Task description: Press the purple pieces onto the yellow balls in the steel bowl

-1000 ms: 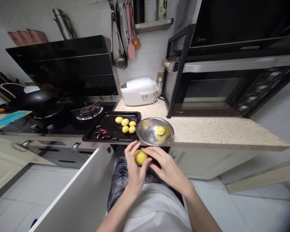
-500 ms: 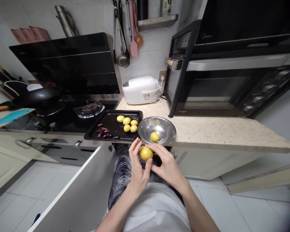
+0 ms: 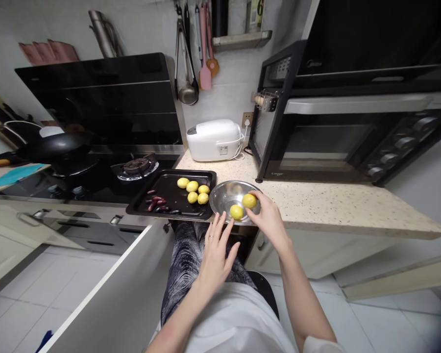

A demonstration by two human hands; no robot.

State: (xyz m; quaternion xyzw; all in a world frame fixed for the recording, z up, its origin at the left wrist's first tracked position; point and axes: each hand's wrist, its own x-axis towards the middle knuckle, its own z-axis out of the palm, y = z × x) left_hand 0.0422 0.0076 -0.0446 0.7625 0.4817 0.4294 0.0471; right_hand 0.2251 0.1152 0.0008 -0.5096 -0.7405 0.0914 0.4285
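Lemon [image 3: 249, 200] is pinched by the right hand [image 3: 267, 219] at the steel bowl [image 3: 223, 193]; a second lemon [image 3: 236, 212] lies in the bowl, just left of that hand. The left hand [image 3: 215, 251] is released, fingers spread; beyond it, leftward, a black tray [image 3: 168, 185] holds five more lemons [image 3: 193, 187].

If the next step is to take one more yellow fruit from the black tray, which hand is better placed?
Probably the left hand: it looks empty and open, and is nearer to the black tray. The right hand is occupied, holding a yellow fruit over the metal bowl.
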